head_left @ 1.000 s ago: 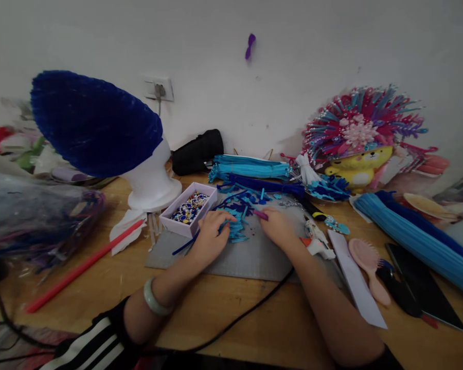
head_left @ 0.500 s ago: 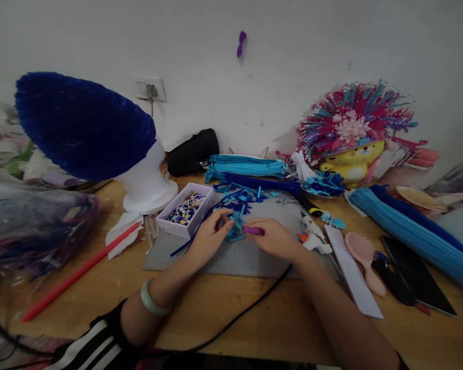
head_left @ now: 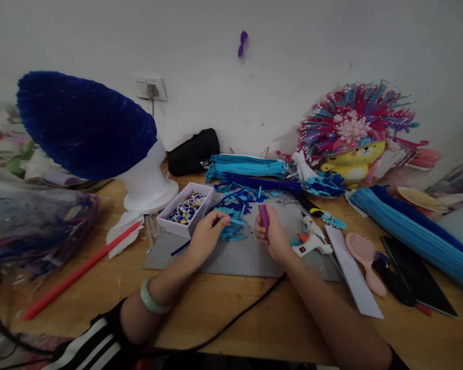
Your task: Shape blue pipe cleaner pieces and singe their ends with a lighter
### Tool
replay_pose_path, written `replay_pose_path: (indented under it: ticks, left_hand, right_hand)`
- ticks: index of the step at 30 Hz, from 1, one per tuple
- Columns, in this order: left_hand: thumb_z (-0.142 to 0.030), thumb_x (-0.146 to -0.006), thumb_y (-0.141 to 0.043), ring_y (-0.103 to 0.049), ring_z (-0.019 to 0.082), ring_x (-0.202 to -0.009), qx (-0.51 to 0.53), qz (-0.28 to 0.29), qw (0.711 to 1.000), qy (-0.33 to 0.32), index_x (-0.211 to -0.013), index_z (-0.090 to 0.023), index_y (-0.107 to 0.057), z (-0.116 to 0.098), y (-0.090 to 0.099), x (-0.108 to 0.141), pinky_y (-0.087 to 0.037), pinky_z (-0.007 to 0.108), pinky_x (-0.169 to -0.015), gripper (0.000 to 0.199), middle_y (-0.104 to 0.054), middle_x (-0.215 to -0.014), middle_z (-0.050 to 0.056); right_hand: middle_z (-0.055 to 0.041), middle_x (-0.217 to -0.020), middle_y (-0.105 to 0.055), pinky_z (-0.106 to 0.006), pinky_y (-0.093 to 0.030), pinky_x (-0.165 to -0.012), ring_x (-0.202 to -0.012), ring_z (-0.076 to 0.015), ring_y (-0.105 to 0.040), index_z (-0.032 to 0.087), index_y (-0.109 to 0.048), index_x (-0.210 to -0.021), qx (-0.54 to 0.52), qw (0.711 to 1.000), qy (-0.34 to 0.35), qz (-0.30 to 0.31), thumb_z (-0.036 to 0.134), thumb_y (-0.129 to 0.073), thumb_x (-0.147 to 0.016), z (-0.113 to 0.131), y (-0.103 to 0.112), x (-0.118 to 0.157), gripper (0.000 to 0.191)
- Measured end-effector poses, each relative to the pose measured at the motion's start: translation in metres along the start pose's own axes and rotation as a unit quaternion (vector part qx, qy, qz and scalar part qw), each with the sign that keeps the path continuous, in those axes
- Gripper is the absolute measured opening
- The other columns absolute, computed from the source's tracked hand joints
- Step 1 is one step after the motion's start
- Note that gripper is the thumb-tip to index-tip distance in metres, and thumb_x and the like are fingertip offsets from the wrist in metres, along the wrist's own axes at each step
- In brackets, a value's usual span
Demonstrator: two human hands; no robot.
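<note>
My right hand (head_left: 273,234) is wrapped round a purple lighter (head_left: 264,220), held upright over the grey mat (head_left: 250,262). My left hand (head_left: 208,234) has thumb and fingertips pinched together; whatever is between them, if anything, is too small to make out. Just beyond the left fingertips lies a pile of short light-blue pipe cleaner pieces (head_left: 233,231). Dark-blue cut pieces (head_left: 243,197) are scattered behind it. On the left, close to my left hand, stands a white box (head_left: 173,226) of mixed beads.
A white glue gun (head_left: 312,244) lies right of my right hand, near pliers (head_left: 308,205). A foam head (head_left: 146,185) wearing a blue cap-like form (head_left: 88,128) stands at the left. Pipe cleaner bundles (head_left: 247,167) lie along the back. A black cable (head_left: 239,313) crosses the table's front.
My right hand has moved right, away from the light-blue pieces, and turned the lighter from lying sideways to upright. My left hand's fingers have shifted slightly left and closed together.
</note>
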State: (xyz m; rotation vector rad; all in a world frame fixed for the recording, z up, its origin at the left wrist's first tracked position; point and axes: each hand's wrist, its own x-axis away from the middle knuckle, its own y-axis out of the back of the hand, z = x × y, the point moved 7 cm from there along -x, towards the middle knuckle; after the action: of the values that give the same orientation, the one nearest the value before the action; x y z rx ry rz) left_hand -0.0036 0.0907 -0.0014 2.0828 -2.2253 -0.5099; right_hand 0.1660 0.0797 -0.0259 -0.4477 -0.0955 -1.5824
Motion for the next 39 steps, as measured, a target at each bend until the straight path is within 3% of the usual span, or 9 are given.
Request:
replay_pose_path:
  ticks: [2, 5, 10, 15, 19, 26, 31, 36, 39]
  left_hand:
    - [-0.040, -0.079, -0.055, -0.058, 0.017, -0.068, 0.011, -0.019, 1.000, 0.016, -0.071, -0.021, -0.058, -0.001, 0.003, 0.000, -0.048, 0.029, -0.069, 0.020, -0.065, -0.068, 0.000]
    - [-0.043, -0.076, -0.057, -0.054, 0.016, -0.062, 0.020, -0.040, 0.998, 0.037, -0.069, -0.021, -0.057, -0.003, 0.007, 0.001, -0.046, 0.027, -0.063, 0.023, -0.063, -0.065, -0.001]
    - [-0.042, -0.076, -0.057, -0.056, 0.016, -0.062, 0.019, -0.021, 0.999, 0.031, -0.064, -0.022, -0.056, -0.006, 0.004, 0.002, -0.045, 0.027, -0.065, 0.024, -0.059, -0.059, -0.003]
    - [-0.039, -0.078, -0.057, -0.057, 0.016, -0.063, 0.044, -0.009, 0.999, 0.020, -0.067, -0.021, -0.057, -0.007, 0.001, 0.004, -0.047, 0.027, -0.066, 0.021, -0.062, -0.063, -0.002]
    - [-0.034, -0.079, -0.058, -0.056, 0.016, -0.063, 0.064, 0.024, 0.997, 0.019, -0.074, -0.020, -0.059, -0.006, -0.006, 0.006, -0.046, 0.028, -0.066, 0.015, -0.065, -0.067, -0.001]
    - [-0.028, -0.079, -0.054, -0.047, 0.012, -0.051, 0.073, 0.089, 0.992, 0.046, -0.079, -0.019, -0.060, 0.003, -0.023, 0.007, -0.040, 0.026, -0.056, 0.011, -0.070, -0.073, 0.000]
    - [-0.030, -0.079, -0.055, -0.047, 0.011, -0.048, 0.090, 0.082, 0.991, 0.047, -0.082, -0.018, -0.061, 0.005, -0.023, 0.006, -0.040, 0.025, -0.051, 0.014, -0.073, -0.075, 0.001]
    - [-0.038, -0.080, -0.059, -0.051, 0.009, -0.039, 0.115, 0.062, 0.989, 0.075, -0.101, -0.016, -0.063, 0.010, -0.017, 0.005, -0.037, 0.024, -0.041, 0.030, -0.076, -0.087, 0.005]
    - [-0.039, -0.080, -0.061, -0.057, 0.011, -0.040, 0.114, 0.075, 0.987, 0.083, -0.096, -0.017, -0.063, 0.011, -0.018, 0.005, -0.035, 0.023, -0.039, 0.028, -0.077, -0.089, 0.007]
  right_hand:
    - [0.0100, -0.046, -0.027, -0.020, -0.012, -0.037, -0.038, -0.0080, -0.020, 0.023, -0.043, -0.068, -0.088, 0.996, -0.024, 0.008, 0.057, -0.044, -0.086, -0.005, -0.006, 0.002, 0.038]
    - [0.0105, -0.047, -0.032, -0.018, -0.015, -0.036, -0.038, -0.0066, -0.026, 0.022, -0.047, -0.073, -0.131, 0.991, -0.001, 0.019, 0.051, -0.059, -0.078, -0.006, -0.010, 0.003, 0.032]
    - [0.0082, -0.056, -0.048, -0.019, -0.026, -0.039, -0.043, -0.0080, -0.041, 0.022, -0.054, -0.083, -0.105, 0.993, 0.041, 0.021, 0.053, -0.073, -0.069, -0.010, -0.011, 0.000, 0.039]
    - [0.0105, -0.056, -0.048, -0.020, -0.025, -0.042, -0.045, -0.0070, -0.038, 0.023, -0.051, -0.085, -0.061, 0.996, 0.058, 0.039, 0.036, -0.082, -0.058, -0.014, -0.016, 0.000, 0.042]
    - [0.0073, -0.061, -0.057, -0.022, -0.027, -0.045, -0.047, -0.0065, -0.039, 0.022, -0.048, -0.078, -0.071, 0.993, 0.086, 0.026, 0.031, -0.080, -0.053, -0.008, -0.016, 0.001, 0.042]
    - [0.0089, -0.054, -0.053, -0.023, -0.023, -0.045, -0.044, -0.0068, -0.035, 0.022, -0.051, -0.076, -0.073, 0.993, 0.089, -0.010, 0.035, -0.078, -0.051, 0.001, -0.009, 0.002, 0.039]
    - [0.0061, -0.059, -0.058, -0.024, -0.023, -0.046, -0.045, -0.0069, -0.035, 0.022, -0.050, -0.069, -0.074, 0.991, 0.108, -0.018, 0.036, -0.078, -0.051, 0.007, -0.004, 0.003, 0.037]
    - [0.0040, -0.063, -0.057, -0.024, -0.024, -0.044, -0.047, -0.0083, -0.038, 0.021, -0.055, -0.070, -0.091, 0.992, 0.080, -0.037, 0.046, -0.073, -0.057, 0.002, 0.001, 0.000, 0.034]
    - [0.0037, -0.064, -0.057, -0.024, -0.023, -0.045, -0.047, -0.0074, -0.037, 0.020, -0.058, -0.070, -0.065, 0.995, 0.072, -0.014, 0.047, -0.078, -0.056, -0.002, -0.004, 0.000, 0.036]
